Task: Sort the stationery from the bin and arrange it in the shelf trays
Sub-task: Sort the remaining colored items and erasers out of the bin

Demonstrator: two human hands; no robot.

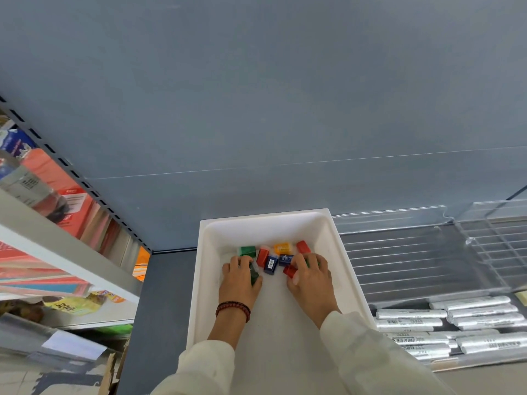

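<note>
Reaching into the white bin (338, 243), your left hand (238, 283) curls round a green block (253, 273); your right hand (310, 280) pinches a red block (289, 271). 6 loose blocks (271, 263) lie at 12 o'clock of your fingers. Clear shelf tray (399, 260) at the bin's 3 o'clock.

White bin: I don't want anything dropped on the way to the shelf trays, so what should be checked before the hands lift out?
1. The left hand grips the green block: ok, fingers curl over it.
2. The right hand grips the red block: ok, pinched between thumb and fingers.
3. No extra piece hidden under either palm: cannot tell.
4. The clear tray beside the white bin has free lanes: ok, nothing shows in them.
5. Bin sorted out: not ok, loose blocks lie near its far wall.
</note>
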